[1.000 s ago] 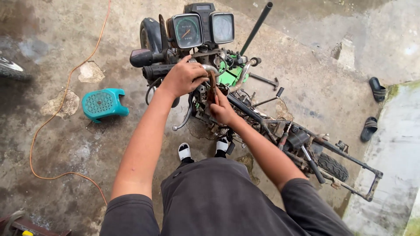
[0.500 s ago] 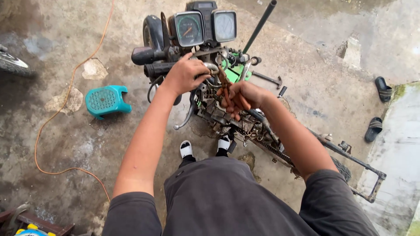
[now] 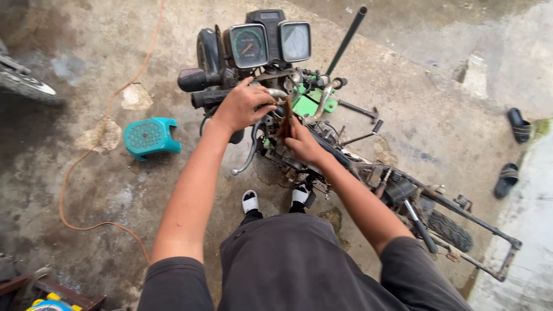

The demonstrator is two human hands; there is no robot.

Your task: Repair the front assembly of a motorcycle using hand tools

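Two hands at the front end of a stripped motorcycle frame point(image 3: 397, 190) on wet concrete. Left hand point(image 3: 245, 106) curled over the handlebar area w/ fingers closed on it, right hand point(image 3: 299, 141) pinching a thin brown tool point(image 3: 286, 118) upright just below the gauges point(image 3: 271, 43). Step looks like working a fastener near the steering head; next move needs a steady bar & tool kept seated. Teal stool point(image 3: 151, 137) well apart.

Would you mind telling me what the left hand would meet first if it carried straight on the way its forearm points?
Most likely the twin instrument gauges just beyond it. The left hand already rests on the handlebar of the stripped motorcycle, pointing up and right, though depth is hard to judge from above.
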